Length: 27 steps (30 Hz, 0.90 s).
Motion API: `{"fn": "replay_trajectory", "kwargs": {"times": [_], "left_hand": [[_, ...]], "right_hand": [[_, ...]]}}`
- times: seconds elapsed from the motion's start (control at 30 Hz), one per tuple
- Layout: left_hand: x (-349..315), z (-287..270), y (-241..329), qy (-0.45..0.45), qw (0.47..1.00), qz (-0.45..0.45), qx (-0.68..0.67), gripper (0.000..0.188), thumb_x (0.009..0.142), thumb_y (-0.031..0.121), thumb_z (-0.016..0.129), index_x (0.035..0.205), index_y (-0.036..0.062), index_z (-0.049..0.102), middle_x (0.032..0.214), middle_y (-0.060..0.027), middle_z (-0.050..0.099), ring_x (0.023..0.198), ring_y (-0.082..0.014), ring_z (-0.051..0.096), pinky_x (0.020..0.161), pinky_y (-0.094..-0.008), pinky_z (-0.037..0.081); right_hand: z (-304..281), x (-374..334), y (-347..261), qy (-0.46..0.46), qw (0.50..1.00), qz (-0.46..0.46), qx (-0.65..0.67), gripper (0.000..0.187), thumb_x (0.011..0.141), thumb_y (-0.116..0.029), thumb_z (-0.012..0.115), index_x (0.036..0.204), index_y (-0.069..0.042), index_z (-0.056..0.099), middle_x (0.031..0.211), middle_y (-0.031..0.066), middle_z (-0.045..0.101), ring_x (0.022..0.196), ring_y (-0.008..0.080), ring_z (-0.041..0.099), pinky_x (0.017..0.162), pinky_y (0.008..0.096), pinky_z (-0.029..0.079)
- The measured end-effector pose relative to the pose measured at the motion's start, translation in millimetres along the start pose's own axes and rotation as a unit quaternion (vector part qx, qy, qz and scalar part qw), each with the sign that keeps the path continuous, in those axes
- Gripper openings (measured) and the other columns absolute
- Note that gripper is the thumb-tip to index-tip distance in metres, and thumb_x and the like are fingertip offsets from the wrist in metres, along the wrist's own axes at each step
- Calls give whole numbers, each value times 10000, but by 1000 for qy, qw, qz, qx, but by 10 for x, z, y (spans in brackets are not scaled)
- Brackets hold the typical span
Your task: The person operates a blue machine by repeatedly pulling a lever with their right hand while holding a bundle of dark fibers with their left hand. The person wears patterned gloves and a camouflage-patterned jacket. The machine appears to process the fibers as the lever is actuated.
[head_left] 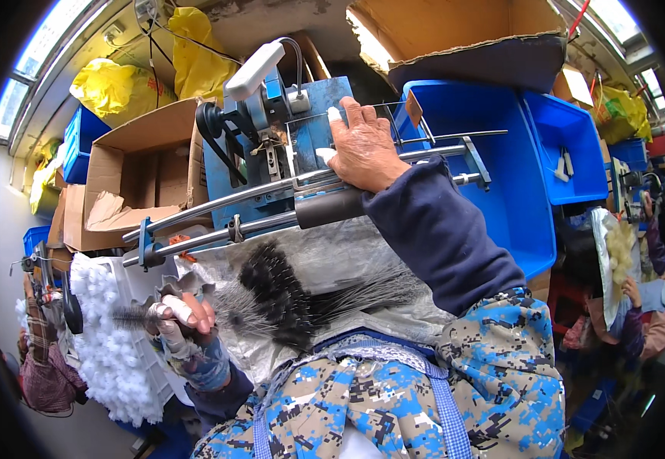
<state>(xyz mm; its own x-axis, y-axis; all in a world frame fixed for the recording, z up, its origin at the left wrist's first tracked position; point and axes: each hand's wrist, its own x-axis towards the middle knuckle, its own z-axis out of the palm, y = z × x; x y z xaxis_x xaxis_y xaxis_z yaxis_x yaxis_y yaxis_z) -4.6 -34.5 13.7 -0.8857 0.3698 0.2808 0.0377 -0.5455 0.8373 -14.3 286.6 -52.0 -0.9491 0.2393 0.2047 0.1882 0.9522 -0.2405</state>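
My left hand (183,315), with white tape on its fingers, is curled round a thin dark-bristled wire brush (130,317) that sticks out to the left. Over the blue machine (325,99) lies my right hand (367,145), thumb and forefinger apart, their tips covered in white. Its palm is by the steel rails; what is under it is hidden. Below the rails runs a dark cylinder (332,208). Across my lap, a pale plastic sheet (348,260) bears a heap of black-bristled brushes (271,294) and a fan of thin wires (374,294).
A mass of white tufted brushes (110,344) lies at the left. Cardboard boxes (149,168) stand behind the rails at left, and a large carton (462,38) at the back. Blue bins (528,222) fill the right side. Other people (646,298) work at both edges.
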Motion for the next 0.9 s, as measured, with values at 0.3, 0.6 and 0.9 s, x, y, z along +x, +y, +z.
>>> {"fn": "replay_trajectory", "kwargs": {"times": [0.3, 0.6, 0.9], "left_hand": [[239, 106, 56, -50, 968, -76, -234, 140, 919, 209, 457, 907, 101, 546, 647, -17, 501, 538, -143, 440, 612, -339, 334], [-36, -36, 36, 5, 992, -114, -53, 138, 914, 127, 471, 1021, 52, 518, 700, -76, 530, 530, -151, 461, 518, -303, 347], [-111, -194, 48, 28, 990, -121, 73, 149, 914, 161, 493, 1015, 59, 531, 634, -59, 514, 459, -122, 420, 444, -262, 334]], "right_hand": [[-2, 40, -142, -48, 998, 29, 39, 539, 745, -280, 646, 1157, 31, 490, 1064, 184, 428, 975, 333, 514, 782, 395, 469], [272, 186, -613, 21, 999, 7, 27, 547, 763, -332, 635, 1090, 66, 453, 953, 170, 501, 841, 295, 556, 662, 349, 505], [96, 104, -230, -69, 997, -31, 8, 512, 774, -283, 629, 1083, 93, 470, 1003, 218, 480, 844, 318, 556, 697, 387, 485]]}}
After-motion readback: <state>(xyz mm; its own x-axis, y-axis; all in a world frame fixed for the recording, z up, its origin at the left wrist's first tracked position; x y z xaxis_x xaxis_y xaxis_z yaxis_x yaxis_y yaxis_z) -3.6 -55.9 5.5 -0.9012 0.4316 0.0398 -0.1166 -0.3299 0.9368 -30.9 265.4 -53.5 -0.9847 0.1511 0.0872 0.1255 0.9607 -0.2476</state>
